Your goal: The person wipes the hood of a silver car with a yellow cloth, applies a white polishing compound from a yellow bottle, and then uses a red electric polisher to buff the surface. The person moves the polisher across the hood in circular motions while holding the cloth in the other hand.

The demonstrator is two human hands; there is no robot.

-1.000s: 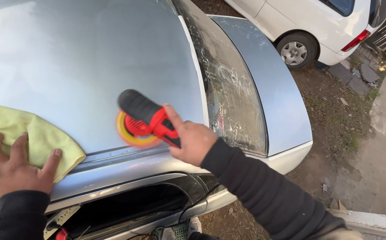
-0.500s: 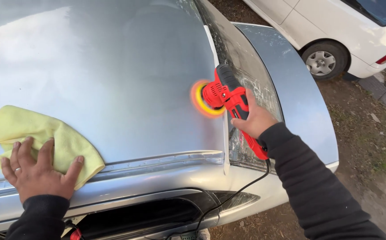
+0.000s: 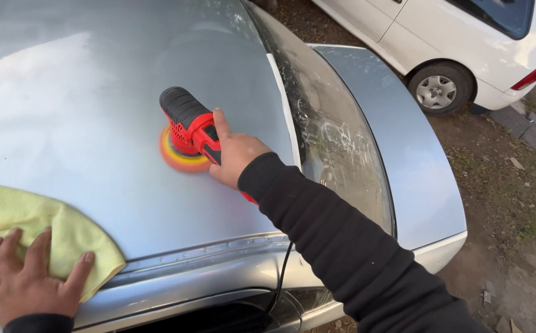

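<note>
My right hand (image 3: 234, 153) grips the handle of a red and black power polisher (image 3: 189, 122). Its orange and yellow pad (image 3: 180, 159) lies flat on the silver car bonnet (image 3: 95, 92), near the middle. My left hand (image 3: 26, 282) rests with spread fingers on a yellow cloth (image 3: 27, 222) at the bonnet's front left edge. A ring shows on one finger. Both arms wear black sleeves. The polisher's black cord (image 3: 282, 274) hangs down over the front of the car.
A hazy, scuffed headlight (image 3: 336, 142) sits right of the bonnet, then the silver wing (image 3: 404, 154). A white car (image 3: 453, 43) with a rear wheel (image 3: 436, 91) is parked beyond. Dirt and paving stones lie at the right.
My right hand has carried the polisher left from the bonnet's right edge by the headlight to the middle of the bonnet. The left hand and cloth sit lower in view.
</note>
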